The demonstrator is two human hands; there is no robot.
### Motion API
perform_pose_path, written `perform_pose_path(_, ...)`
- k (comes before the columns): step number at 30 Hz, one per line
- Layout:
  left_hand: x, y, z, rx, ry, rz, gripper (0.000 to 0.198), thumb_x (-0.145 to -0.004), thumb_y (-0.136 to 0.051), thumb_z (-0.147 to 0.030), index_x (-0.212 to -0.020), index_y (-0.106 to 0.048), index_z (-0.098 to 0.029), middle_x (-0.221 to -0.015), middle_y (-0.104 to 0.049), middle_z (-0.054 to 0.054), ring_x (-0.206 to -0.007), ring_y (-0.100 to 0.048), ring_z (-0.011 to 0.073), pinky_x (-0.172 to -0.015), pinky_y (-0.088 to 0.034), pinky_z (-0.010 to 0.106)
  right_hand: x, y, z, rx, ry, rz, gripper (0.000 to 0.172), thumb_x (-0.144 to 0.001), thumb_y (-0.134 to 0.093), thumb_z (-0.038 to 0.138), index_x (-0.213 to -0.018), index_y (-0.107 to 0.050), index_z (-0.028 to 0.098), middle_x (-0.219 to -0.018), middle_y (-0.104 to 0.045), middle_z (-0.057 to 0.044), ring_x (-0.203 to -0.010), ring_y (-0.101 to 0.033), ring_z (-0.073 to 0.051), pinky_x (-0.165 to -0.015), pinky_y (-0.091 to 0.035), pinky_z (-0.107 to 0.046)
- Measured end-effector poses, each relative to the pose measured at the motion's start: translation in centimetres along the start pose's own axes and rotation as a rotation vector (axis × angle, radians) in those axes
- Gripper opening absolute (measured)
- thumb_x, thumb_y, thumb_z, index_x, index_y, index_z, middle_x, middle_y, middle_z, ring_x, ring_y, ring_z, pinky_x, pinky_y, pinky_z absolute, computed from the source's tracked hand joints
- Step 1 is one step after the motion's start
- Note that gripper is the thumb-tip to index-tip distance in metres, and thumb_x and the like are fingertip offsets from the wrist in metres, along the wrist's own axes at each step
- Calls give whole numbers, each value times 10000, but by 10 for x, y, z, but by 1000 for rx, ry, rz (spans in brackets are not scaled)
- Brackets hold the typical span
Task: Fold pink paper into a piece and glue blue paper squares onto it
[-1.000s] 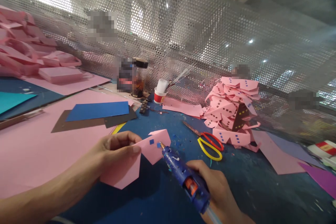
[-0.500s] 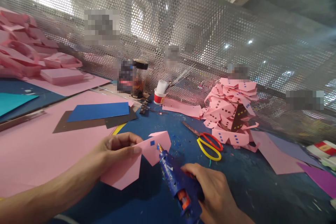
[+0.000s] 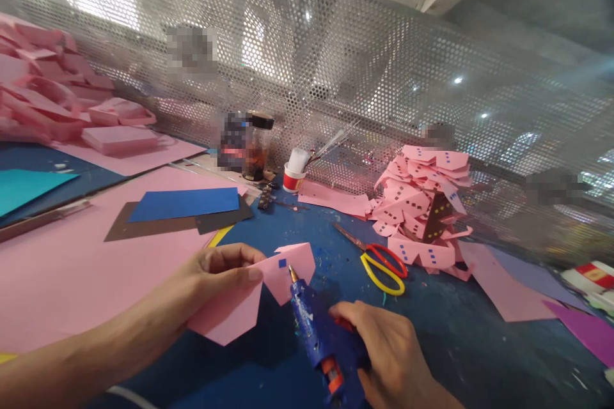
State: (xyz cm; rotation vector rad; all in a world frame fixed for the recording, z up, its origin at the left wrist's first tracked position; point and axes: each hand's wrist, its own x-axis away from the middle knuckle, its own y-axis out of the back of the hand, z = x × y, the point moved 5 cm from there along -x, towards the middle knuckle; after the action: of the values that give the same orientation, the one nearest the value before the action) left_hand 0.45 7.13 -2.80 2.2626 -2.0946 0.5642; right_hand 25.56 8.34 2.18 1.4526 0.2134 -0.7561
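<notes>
My left hand pinches a folded pink paper cut-out by its narrow middle and holds it above the blue table. A small blue square lies on the raised right part of the paper. My right hand is wrapped round the handle of a blue glue gun. Its metal nozzle points up and left at the paper, just right of the blue square; whether it touches cannot be made out. Scissors with red and yellow handles lie beyond the glue gun.
At the back right stands a pile of pink cut-outs with small coloured squares. Blue card and brown card lie on large pink sheets at left. A paper cup and a jar stand before the perforated metal screen.
The view has shifted slightly. A second small blue square, seen at the nozzle before, no longer shows there. Both hands keep their holds.
</notes>
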Motion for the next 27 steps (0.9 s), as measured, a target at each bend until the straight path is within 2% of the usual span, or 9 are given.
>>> perform_pose_path(3, 0, 0, 1, 2, 23, 0, 374, -650, -851, -487, -845, -707, -201, -605, -686, 9, -474, -574, 120, -442, -362, 187, -2, 1, 2, 69, 35, 4, 447, -1078, -179, 393, -1169, -542, 148, -871, -726, -66, -714, -696, -182, -666, -510, -285)
perform_pose_path(10, 5, -4, -4, -18, 50, 2, 394, -651, -843, -488, -849, -689, -184, -615, -669, 19, -470, -547, 124, -429, -335, 207, 1, -1, 4, 152, 70, 9, 455, -1077, -215, 407, -1184, -551, 120, -875, -729, -85, -703, -698, -200, -652, -508, -306)
perform_pose_path(19, 1, -6, 1, -6, 42, -19, 389, -602, -831, -520, -762, -669, -205, -548, -629, -13, -421, -488, 100, -410, -263, 213, -3, 1, 10, 318, 128, -31, 384, -1024, -221, 119, -1131, -589, 95, -750, -704, -71, -643, -688, -184, -617, -498, -290)
perform_pose_path(22, 1, -5, 1, 19, 42, -10, 366, -602, -839, -493, -759, -676, -205, -543, -634, -25, -412, -487, 92, -408, -259, 213, -4, 0, 10, 333, 132, -34, 375, -1023, -228, 103, -1129, -588, 102, -744, -700, -63, -636, -687, -178, -616, -497, -282)
perform_pose_path(24, 3, -6, -1, 34, 45, 18, 339, -623, -841, -464, -755, -677, -199, -549, -643, -28, -420, -494, 87, -415, -263, 207, -4, 0, 11, 337, 130, -32, 376, -1026, -225, 105, -1129, -587, 102, -734, -696, -60, -629, -684, -175, -613, -498, -281)
perform_pose_path(27, 11, -10, -7, 41, 71, 70, 277, -724, -794, -442, -808, -675, -206, -615, -670, -24, -481, -537, 99, -447, -301, 206, -4, 1, 12, 350, 131, -36, 377, -1029, -225, 109, -1121, -590, 100, -733, -699, -64, -636, -690, -175, -621, -506, -282)
